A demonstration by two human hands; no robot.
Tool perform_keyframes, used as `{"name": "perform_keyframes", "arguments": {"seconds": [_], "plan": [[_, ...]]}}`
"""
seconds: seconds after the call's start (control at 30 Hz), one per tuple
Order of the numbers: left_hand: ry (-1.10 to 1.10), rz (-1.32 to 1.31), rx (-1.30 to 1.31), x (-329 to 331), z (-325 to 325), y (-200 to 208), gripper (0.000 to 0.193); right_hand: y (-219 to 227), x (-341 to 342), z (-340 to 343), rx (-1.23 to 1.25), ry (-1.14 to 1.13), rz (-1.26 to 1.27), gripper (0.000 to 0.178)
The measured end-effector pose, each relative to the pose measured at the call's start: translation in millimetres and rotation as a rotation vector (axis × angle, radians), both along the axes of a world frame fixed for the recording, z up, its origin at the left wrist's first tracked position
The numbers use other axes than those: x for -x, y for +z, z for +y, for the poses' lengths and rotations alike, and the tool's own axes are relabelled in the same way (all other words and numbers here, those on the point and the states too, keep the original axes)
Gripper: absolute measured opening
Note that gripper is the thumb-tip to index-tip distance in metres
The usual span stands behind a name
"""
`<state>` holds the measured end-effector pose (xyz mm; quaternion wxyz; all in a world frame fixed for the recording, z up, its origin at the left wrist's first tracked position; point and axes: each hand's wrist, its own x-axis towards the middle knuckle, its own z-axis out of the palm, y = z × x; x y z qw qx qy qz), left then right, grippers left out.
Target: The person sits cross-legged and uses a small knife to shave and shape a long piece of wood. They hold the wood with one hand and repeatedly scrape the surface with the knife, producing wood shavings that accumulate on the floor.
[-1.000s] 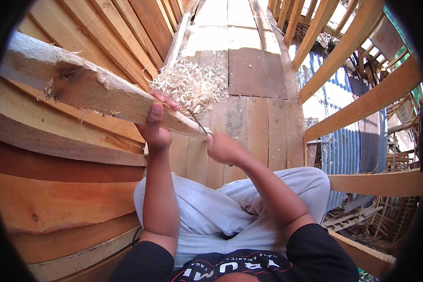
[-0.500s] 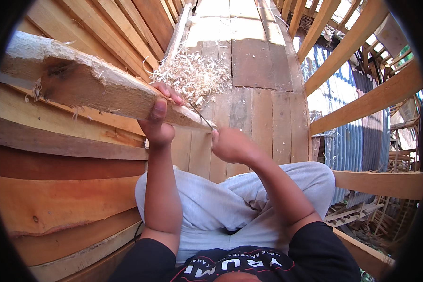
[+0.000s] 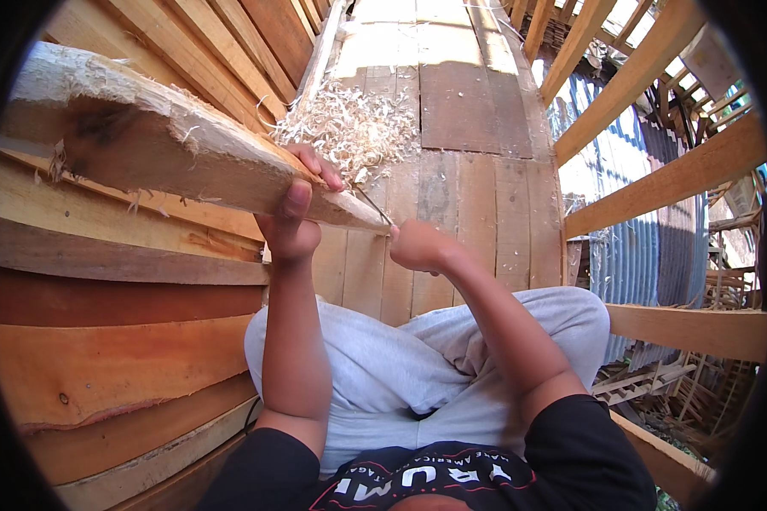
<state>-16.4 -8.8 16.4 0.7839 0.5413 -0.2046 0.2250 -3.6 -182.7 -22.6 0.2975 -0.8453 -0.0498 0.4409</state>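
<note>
A long, rough piece of wood (image 3: 179,162) slants from the upper left down to the middle, with pale fibrous bark along its top and a dark hollow in its side. My left hand (image 3: 296,209) is closed around it near its narrow end, thumb on the near side and fingertips over the top. In the fist of my right hand (image 3: 418,246), just beyond that end, is a knife (image 3: 375,207); only its thin dark blade shows, lying against the wood's tip. The fist hides its handle. Loose curls hang from the wood's lower edge.
Pale wood shavings (image 3: 358,128) are heaped on the plank floor (image 3: 477,204) ahead. Stacked boards (image 3: 119,366) line the left side. Wooden rails (image 3: 665,179) border the right, with corrugated metal sheets (image 3: 626,247) beyond. My crossed legs (image 3: 358,349) are below my hands.
The wood's narrow end and both hands have shifted slightly right. My right hand has also risen a little, and the blade still rests at the wood's tip.
</note>
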Motion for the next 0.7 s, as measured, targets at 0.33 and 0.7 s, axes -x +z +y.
{"name": "perform_keyframes", "arguments": {"seconds": [0.33, 0.7], "plan": [[0.011, 0.013, -0.043, 4.2, 14.5, -7.4, 0.040, 15.7, 2.1, -7.2, -0.013, 0.136, -0.070, 0.054], [-0.051, 0.018, -0.022, -1.0, 11.6, -7.2, 0.043, 12.2, 0.4, -15.8, 0.069, 0.173, -0.073, 0.043]]}}
